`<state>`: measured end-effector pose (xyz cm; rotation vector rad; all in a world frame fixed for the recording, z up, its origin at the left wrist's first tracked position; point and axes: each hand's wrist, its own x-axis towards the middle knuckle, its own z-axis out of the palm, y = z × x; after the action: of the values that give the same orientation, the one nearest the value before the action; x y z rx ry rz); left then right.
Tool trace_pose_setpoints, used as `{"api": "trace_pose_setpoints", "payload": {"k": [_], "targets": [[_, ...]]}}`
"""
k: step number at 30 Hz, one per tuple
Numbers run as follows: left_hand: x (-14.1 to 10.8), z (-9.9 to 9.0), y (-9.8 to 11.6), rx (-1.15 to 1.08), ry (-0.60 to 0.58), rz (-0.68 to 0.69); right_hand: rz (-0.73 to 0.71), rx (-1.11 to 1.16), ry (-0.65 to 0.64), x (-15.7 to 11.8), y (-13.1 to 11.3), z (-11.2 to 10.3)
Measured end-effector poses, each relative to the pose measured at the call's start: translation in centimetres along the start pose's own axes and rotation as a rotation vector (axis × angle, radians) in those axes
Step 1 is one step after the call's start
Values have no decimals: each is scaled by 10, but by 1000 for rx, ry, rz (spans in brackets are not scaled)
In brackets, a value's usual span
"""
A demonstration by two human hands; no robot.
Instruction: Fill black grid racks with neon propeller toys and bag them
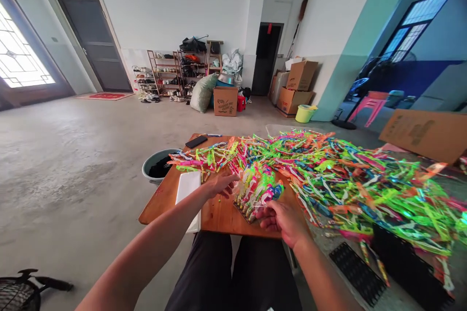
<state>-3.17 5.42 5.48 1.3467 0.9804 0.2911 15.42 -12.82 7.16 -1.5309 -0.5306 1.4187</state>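
Note:
A packed block of bright plastic toys (257,187), in green, pink, white and blue, stands on the wooden table (219,216) before me. Their narrow ends point down into what looks like a dark tray (245,213), mostly hidden. At the block's left side is my left hand (222,185), its thumb and forefinger pinched on thin clear plastic. My right hand (279,218), fingers curled, grips the clear plastic film (261,203) at the block's near right corner. The film's outline over the toys is hard to make out. Left of the block lies a stack of white plastic sheets or bags (188,188).
A large heap of loose toys (350,174) spreads over the table's far side and to the right. Black perforated trays (357,272) lie at lower right. A phone (196,142) rests at the table's far left, near a tub (155,165). A cardboard box (425,131) stands right.

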Motion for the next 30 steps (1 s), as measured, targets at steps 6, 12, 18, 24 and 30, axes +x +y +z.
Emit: {"api": "trace_pose_setpoints", "payload": {"k": [6,12,18,24,30], "targets": [[31,3,18,273,-91,-47,6,26,10,1,9,-3],[32,2,20,285,-48,-11,-12,123,64,0,9,-8],[22,2,34,333,114,87,-42,166,60,1,-7,-14],[1,2,64,421,237,211,-105,195,55,-8,-39,-16],[-28,0,100,405,288,305,-147,181,50,-24,-75,-11]]}}
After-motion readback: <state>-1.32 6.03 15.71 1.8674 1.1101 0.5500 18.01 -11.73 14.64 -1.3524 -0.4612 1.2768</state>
